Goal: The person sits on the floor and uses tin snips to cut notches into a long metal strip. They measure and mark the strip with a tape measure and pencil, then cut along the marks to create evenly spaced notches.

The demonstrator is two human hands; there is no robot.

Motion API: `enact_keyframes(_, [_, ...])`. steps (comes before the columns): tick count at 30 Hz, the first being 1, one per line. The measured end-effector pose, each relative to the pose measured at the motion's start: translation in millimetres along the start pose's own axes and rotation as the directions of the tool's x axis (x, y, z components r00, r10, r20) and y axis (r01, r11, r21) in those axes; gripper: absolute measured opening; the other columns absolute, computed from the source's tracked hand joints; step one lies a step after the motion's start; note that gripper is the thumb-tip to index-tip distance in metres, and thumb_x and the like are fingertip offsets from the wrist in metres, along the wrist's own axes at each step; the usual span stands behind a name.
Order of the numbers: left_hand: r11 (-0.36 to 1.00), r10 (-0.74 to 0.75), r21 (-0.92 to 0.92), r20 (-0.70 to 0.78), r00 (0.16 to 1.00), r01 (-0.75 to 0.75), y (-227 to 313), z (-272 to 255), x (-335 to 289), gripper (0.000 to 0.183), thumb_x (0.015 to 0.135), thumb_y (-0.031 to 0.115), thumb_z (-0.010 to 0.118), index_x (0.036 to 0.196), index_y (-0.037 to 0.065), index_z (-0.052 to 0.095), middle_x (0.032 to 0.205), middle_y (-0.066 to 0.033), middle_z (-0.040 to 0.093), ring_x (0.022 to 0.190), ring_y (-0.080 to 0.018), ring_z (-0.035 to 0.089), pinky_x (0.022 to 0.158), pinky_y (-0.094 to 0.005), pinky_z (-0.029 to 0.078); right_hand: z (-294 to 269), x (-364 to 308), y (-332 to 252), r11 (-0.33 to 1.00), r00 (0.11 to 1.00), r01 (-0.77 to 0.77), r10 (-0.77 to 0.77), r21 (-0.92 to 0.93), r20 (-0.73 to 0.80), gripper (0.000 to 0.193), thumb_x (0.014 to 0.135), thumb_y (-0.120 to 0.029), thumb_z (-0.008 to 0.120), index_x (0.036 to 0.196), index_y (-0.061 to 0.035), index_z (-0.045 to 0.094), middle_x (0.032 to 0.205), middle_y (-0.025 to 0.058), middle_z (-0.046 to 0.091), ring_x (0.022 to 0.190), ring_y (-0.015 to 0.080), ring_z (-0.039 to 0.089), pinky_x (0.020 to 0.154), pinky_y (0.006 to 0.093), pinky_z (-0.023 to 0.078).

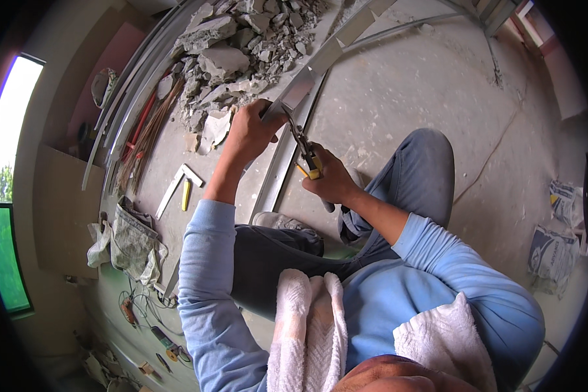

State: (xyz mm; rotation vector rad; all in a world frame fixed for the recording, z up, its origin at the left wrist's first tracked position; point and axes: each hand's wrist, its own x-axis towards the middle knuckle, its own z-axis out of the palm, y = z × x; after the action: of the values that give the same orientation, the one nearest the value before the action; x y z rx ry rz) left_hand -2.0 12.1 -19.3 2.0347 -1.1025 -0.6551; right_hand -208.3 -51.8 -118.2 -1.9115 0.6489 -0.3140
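A thin metal channel (pixel 300 90), its flange cut into sections, runs from the upper middle down to my left hand (pixel 249 129). That hand's fingers are wrapped round its near end. My right hand (pixel 335 178) is closed on tin snips (pixel 299 138) with yellow and black handles. The tips of the snips meet the channel's edge beside my left fingers; I cannot tell whether the blades are closed on the metal. Below my hands, a second metal channel (pixel 272 179) lies on the floor and reaches toward my shoe (pixel 281 221).
Broken concrete rubble (pixel 223 60) is heaped at the far left. Near it lie a metal square (pixel 170 191), a yellow-handled knife (pixel 186 195) and a bundle of thin rods (pixel 151 127). A sack (pixel 134 238), drill (pixel 129 311) and angle grinder (pixel 168 344) rest at left; bags (pixel 552 256) at right.
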Motion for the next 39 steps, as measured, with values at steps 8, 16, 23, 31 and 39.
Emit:
enact_keyframes(8, [0.998,0.061,0.013,-0.051,0.997,-0.061,-3.1,3.4,-0.6,0.028,0.090,0.021,0.076,0.093,-0.005,0.069,0.070,-0.0151,0.070,0.065,-0.0220,0.072,0.065,-0.0385,0.053,-6.3,0.0,-6.9,0.998,0.996,-0.050,0.047,0.045,0.081,0.072,0.075,-0.019,0.069,0.141,-0.0042,0.045,0.111,0.0234,0.064,0.109,0.0416,0.063,0.096,0.0474,0.051])
enact_keyframes(16, [0.998,0.069,0.012,-0.065,0.995,-0.068,-7.0,7.8,-2.9,0.032,0.089,0.025,0.077,0.091,-0.006,0.068,0.068,-0.0181,0.068,0.065,-0.0272,0.073,0.065,-0.0412,0.053,-11.6,0.8,-10.6,0.995,0.984,-0.103,0.100,0.014,0.145,0.078,0.075,-0.019,0.070,0.145,-0.0029,0.042,0.112,0.0232,0.063,0.110,0.0406,0.063,0.095,0.0461,0.051])
enact_keyframes(23, [0.998,0.053,0.027,-0.069,0.996,-0.052,-8.4,12.5,-3.6,0.034,0.087,0.028,0.077,0.090,-0.005,0.069,0.069,-0.0215,0.067,0.068,-0.0350,0.072,0.066,-0.0445,0.053,-13.5,1.6,-10.1,0.994,0.979,-0.108,0.105,0.006,0.175,0.082,0.075,-0.020,0.071,0.148,-0.0023,0.038,0.119,0.0243,0.062,0.114,0.0406,0.062,0.099,0.0453,0.049])
enact_keyframes(31, [0.983,0.121,0.148,-0.079,0.990,-0.109,-11.3,15.3,-0.8,0.033,0.087,0.027,0.075,0.093,-0.005,0.070,0.073,-0.0234,0.068,0.071,-0.0386,0.072,0.068,-0.0460,0.053,-14.0,2.1,-10.9,0.993,0.977,-0.117,0.117,-0.006,0.180,0.078,0.075,-0.019,0.071,0.144,-0.0020,0.040,0.122,0.0255,0.061,0.116,0.0421,0.061,0.100,0.0450,0.050])
enact_keyframes(39, [0.997,0.070,0.027,-0.024,0.997,-0.070,-0.9,8.2,-5.5,0.030,0.090,0.024,0.075,0.096,-0.006,0.070,0.075,-0.0187,0.072,0.065,-0.0252,0.075,0.065,-0.0384,0.056,-16.3,-0.5,-15.3,0.992,0.981,-0.119,0.113,0.032,0.157,0.057,0.075,-0.013,0.069,0.128,-0.0039,0.049,0.102,0.0160,0.062,0.093,0.0304,0.061,0.086,0.0403,0.051])
